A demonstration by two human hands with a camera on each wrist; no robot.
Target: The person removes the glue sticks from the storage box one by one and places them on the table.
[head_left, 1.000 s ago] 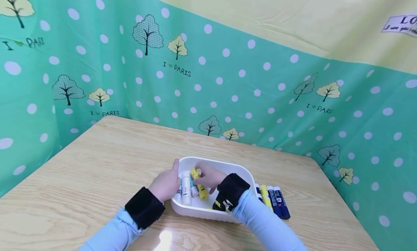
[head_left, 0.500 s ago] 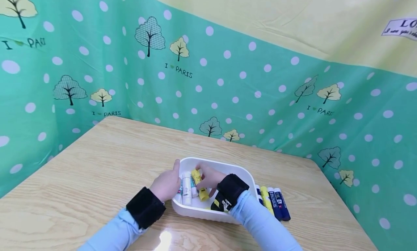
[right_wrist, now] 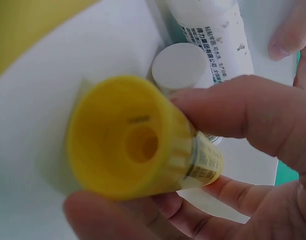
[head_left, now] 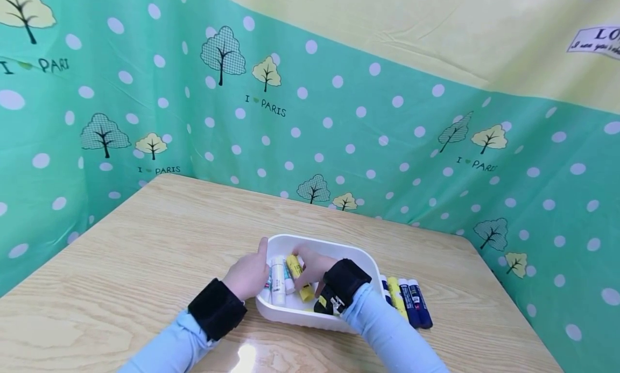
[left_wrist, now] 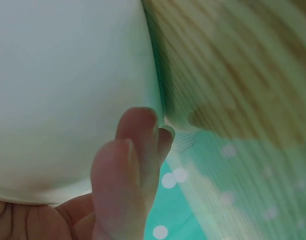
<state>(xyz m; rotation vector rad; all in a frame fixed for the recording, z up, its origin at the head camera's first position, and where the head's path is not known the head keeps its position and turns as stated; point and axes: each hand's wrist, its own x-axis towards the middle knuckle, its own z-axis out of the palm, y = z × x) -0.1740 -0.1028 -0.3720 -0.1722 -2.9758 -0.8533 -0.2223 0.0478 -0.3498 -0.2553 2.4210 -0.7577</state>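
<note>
A yellow glue stick (head_left: 300, 279) lies at a slant inside the white plastic bin (head_left: 319, 320). My right hand (head_left: 314, 266) holds it, thumb on one side and fingers on the other; in the right wrist view its hollow base faces the camera. Just left of it in the bin lie a white glue stick (head_left: 278, 281) and a smaller white-and-teal one (head_left: 288, 279). My left hand (head_left: 246, 274) grips the bin's left wall, with fingers (left_wrist: 115, 175) against the outside in the left wrist view. A fingertip of it shows inside the bin in the right wrist view.
Right of the bin, dark blue glue sticks (head_left: 420, 304) and a yellow one (head_left: 397, 296) lie in a row on the wooden table (head_left: 160, 244). A black-and-yellow item (head_left: 323, 306) under the right wrist is unclear. A patterned green curtain (head_left: 310, 120) hangs behind.
The right hand and the yellow glue stick have shifted slightly to the right, away from the white sticks. The left hand stays at the bin's wall.
</note>
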